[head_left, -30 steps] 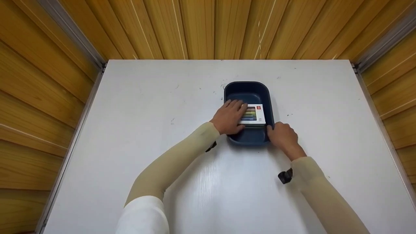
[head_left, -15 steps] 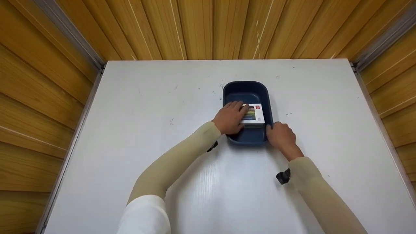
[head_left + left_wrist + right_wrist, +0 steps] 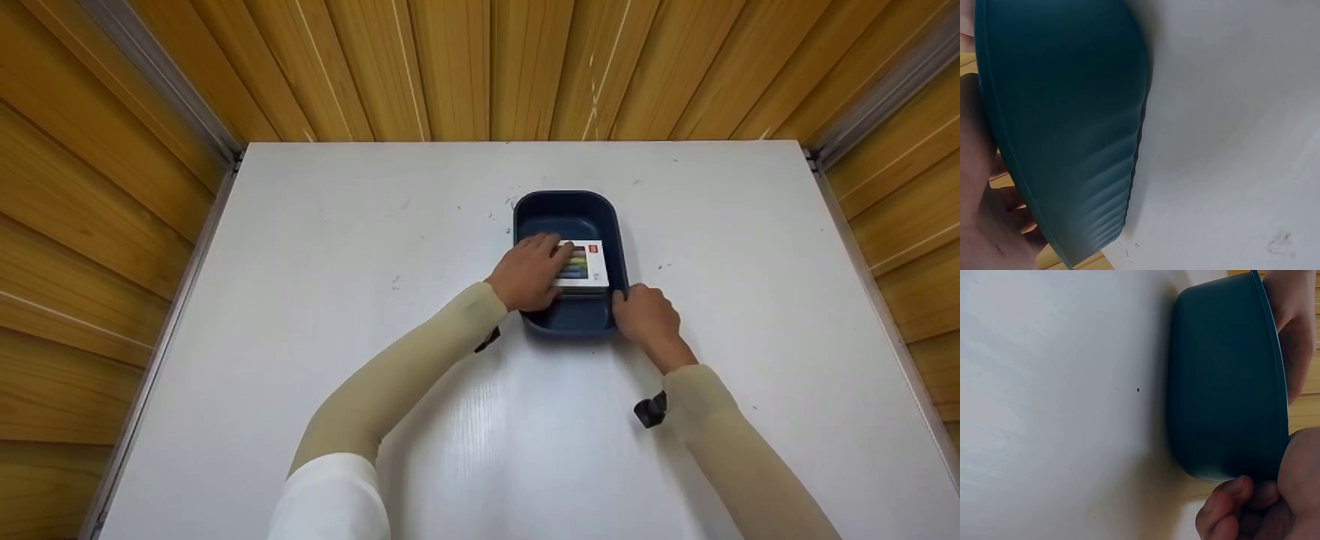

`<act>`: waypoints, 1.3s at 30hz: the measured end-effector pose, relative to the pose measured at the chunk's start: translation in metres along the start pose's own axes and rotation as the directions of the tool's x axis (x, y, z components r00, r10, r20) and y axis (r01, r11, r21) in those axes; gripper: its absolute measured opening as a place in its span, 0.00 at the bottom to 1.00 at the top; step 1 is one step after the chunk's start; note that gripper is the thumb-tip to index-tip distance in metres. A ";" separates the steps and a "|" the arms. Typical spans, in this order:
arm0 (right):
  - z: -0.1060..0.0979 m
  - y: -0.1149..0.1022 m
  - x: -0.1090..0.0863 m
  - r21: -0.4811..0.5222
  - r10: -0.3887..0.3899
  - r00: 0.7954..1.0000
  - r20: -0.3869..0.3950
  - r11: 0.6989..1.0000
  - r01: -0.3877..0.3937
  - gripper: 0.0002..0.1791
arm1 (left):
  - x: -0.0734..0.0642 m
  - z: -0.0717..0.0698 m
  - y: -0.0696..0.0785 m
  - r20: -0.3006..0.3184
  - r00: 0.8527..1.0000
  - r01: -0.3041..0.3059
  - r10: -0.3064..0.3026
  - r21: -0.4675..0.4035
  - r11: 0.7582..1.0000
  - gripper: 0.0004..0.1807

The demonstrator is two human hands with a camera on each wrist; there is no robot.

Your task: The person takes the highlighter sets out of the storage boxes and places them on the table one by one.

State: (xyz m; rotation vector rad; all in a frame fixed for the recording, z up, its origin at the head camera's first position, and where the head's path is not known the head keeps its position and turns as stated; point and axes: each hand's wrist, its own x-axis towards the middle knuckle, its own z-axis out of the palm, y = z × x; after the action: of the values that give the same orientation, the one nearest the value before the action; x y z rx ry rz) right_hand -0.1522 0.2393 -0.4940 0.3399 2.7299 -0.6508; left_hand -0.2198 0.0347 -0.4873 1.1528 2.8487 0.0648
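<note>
A dark blue rectangular plastic bin stands on the white table with its long side pointing away from me. Inside lies a white box whose window shows coloured sticks, perhaps crayons; a darker layer shows along its near edge. My left hand reaches over the bin's left rim and holds the box, fingers across the top towards its far edge, thumb at the near edge. Its fingertips are partly hidden. At the bin's near right corner, my right hand grips the rim, the thumb on it and the curled fingers against the outside.
The white table has small dark marks on its surface. Yellow wood-look panels stand behind it and along both sides. Black wrist devices hang below both wrists.
Both hands keep their places on the box and the bin. The whole view shifts only slightly.
</note>
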 end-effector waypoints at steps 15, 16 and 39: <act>0.003 0.004 -0.001 -0.011 -0.039 0.999 -0.035 0.999 0.039 0.26 | -0.010 -0.014 0.000 -0.025 0.999 -0.028 0.028 0.013 1.000 0.35; 0.003 0.003 -0.001 -0.011 -0.040 0.999 -0.035 0.999 0.039 0.26 | -0.011 -0.014 0.000 -0.028 0.999 -0.029 0.030 0.014 0.999 0.35; 0.001 0.002 -0.001 -0.026 -0.045 0.998 -0.036 0.999 0.044 0.26 | -0.021 -0.027 -0.008 -0.085 0.996 -0.028 0.031 0.034 0.999 0.34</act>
State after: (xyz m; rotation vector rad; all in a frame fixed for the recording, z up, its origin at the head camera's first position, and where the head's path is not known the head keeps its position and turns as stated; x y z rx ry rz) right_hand -0.1507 0.2399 -0.4956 0.2889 2.7852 -0.6269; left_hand -0.2123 0.0142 -0.4602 1.2274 2.9177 0.0709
